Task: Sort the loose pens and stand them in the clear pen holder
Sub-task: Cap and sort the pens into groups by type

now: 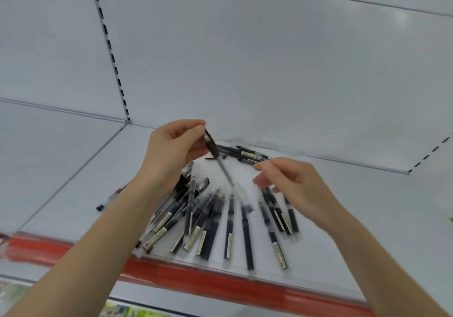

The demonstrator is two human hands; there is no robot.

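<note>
Black pens in clear sleeves (215, 221) fan across the front of the white metal shelf (382, 194); more lie by its back panel (269, 71). I see bare surface either side.
</note>
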